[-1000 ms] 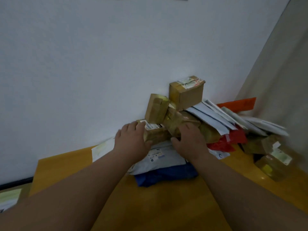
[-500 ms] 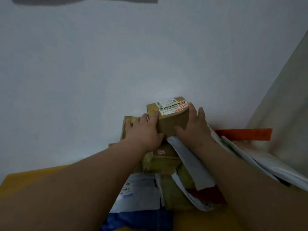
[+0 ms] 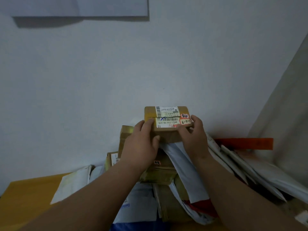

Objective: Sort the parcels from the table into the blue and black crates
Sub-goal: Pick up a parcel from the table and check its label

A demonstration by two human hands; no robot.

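From the head view, a small cardboard box sits at the top of a heap of parcels against a pale wall, and both hands are on it. The left hand takes the box's left side, fingers curled over the top edge and thumb against the near face, so its grip is closed on the box. The right hand takes the right side in the same way, fingers wrapped over the far right corner and thumb on the near edge; its grip too is closed on the box. A white shipping label with barcodes covers most of the box's top, with small red-edged stickers beside it.

Below the box lie other brown cardboard parcels, some wrapped in shiny tape. White mailer bags slope down to the right, and an orange envelope lies near the wall, behind them. A white padded envelope lies on the yellow surface at the left, touching the heap. A blue bag shows at the bottom edge.
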